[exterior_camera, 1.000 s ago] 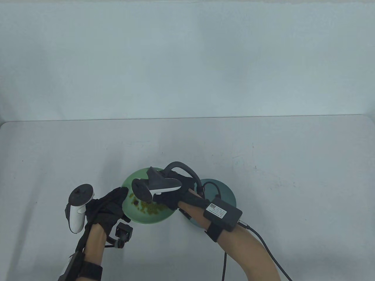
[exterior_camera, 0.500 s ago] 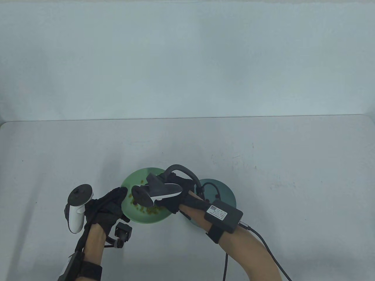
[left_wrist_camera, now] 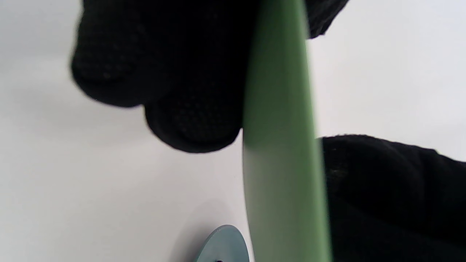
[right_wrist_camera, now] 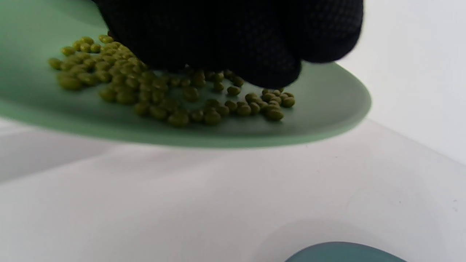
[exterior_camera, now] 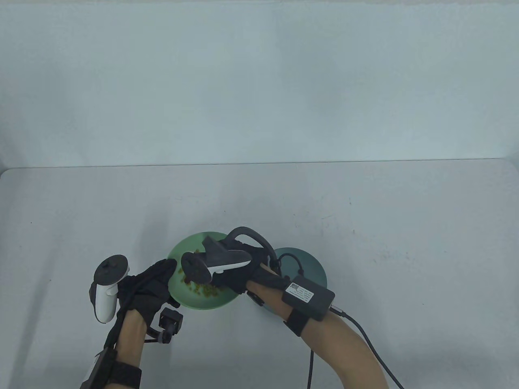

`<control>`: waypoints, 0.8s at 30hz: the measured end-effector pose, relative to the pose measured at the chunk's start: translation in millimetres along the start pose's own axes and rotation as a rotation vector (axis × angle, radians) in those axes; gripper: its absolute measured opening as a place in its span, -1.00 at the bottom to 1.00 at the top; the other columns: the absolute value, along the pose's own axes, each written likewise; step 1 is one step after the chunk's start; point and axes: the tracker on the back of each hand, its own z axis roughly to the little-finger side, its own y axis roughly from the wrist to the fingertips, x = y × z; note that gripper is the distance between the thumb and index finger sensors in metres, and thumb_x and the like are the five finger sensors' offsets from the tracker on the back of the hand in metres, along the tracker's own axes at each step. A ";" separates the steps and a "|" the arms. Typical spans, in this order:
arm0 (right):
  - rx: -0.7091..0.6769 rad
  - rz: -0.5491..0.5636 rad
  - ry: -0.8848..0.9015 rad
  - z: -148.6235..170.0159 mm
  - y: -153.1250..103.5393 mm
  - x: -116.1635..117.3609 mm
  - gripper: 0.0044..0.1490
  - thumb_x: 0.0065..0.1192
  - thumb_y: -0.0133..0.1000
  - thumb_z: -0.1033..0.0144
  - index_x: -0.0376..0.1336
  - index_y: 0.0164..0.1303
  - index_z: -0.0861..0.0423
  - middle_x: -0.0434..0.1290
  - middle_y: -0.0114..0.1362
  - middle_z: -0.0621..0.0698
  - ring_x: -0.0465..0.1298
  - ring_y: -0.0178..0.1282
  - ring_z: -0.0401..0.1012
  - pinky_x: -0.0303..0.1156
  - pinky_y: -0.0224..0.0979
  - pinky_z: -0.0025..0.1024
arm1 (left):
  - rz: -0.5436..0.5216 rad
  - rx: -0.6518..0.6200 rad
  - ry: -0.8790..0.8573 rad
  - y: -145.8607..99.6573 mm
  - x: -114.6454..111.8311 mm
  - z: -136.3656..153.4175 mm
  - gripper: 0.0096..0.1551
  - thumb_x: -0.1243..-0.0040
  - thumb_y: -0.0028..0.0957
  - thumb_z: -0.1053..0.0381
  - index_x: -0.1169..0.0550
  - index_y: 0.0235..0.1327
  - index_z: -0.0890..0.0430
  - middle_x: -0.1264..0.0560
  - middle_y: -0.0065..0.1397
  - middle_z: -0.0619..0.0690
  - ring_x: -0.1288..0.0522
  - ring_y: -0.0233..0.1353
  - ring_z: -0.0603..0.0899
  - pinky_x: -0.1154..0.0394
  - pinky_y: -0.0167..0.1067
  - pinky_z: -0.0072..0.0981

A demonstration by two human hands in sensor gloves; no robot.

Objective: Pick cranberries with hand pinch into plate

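A: Where are the cranberries (right_wrist_camera: 174, 94) found?

B: A loose heap of small, round, olive-green pieces is seen on the light green plate (exterior_camera: 186, 298), gathered toward its near side. In colour they look more like peas than cranberries, but they are the only loose pieces in sight. The plate is lifted and tilted off the table (exterior_camera: 365, 210). A darker teal plate (exterior_camera: 312, 267) is seen just to its right, partly hidden under the right forearm.

A: How is the green plate supported?

B: Its left rim is gripped by the left hand (exterior_camera: 152, 283); in the left wrist view, fingers (left_wrist_camera: 189, 120) are seen on one side of the rim and the thumb on the other.

A: And the right hand (exterior_camera: 239, 275)?

B: It is lowered onto the heap, fingers bunched downward. Whether a piece is pinched cannot be told: the fingertips are buried among the pieces and hidden by the glove.

A: How are the pieces expected to handle?

B: They are judged light, firm and smooth, so rolling is likely, more so on a tilted plate. Squeezing hard is thought needless; a piece could be squirted out of thick gloved tips.

A: Where should one be taken?

B: A piece at the edge of the heap is best chosen, pinched across its middle between thumb and forefinger.
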 end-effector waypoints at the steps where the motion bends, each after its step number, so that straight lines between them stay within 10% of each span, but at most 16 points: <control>1: 0.001 0.002 0.009 1.0 0.2 -0.1 -0.36 0.30 0.14 0.00 0.38 0.30 0.15 0.57 -0.24 -0.24 0.63 -0.25 -0.34 0.61 -0.04 -0.40 | 0.003 0.001 -0.001 0.0 -0.4 0.2 -0.48 0.05 0.32 -0.01 -0.51 0.25 0.35 -0.68 -0.01 0.17 -0.77 -0.28 0.14 -0.71 -0.30 -0.27; 24: 0.174 0.108 0.101 76.1 -51.6 -33.8 -0.37 0.30 0.14 0.00 0.39 0.31 0.12 0.57 -0.24 -0.25 0.63 -0.25 -0.34 0.61 -0.04 -0.40 | -0.015 0.007 0.031 0.1 -0.5 -0.2 -0.49 0.05 0.32 -0.01 -0.50 0.26 0.34 -0.67 0.00 0.16 -0.77 -0.27 0.14 -0.71 -0.29 -0.27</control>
